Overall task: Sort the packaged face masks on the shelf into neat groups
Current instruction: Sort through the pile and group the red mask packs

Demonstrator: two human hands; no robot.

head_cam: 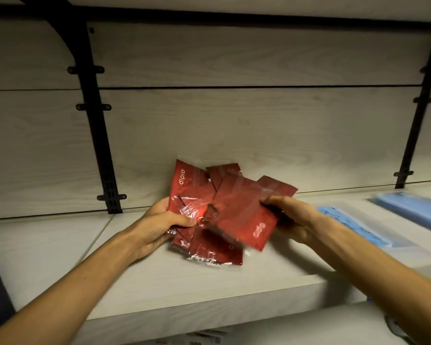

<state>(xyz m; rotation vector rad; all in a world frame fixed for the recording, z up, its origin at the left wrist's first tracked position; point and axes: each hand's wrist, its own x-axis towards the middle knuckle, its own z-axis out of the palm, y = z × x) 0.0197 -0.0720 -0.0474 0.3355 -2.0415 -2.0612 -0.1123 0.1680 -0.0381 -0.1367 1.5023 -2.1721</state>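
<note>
We are gripping a loose fan of red mask packets (217,210) with both hands just above the pale wooden shelf (184,280), the landmark for everything here. Our left hand (159,224) is curling its fingers and thumb round the packets on the left side of the bunch, where 1 packet is showing white lettering. Our right hand (288,219) is pinching the packets on the right side, its thumb lying across the top of a tilted packet that is blurring in the frame. The lowest packets are hanging close to the shelf's surface; we cannot tell whether they are touching it. Further right along the shelf, clear-wrapped blue mask packs (358,227) are lying flat, well apart from the red bunch. Behind the shelf, a grey wood-grain back panel (234,120) is rising, with 2 black metal uprights (97,120) flanking it.
</note>
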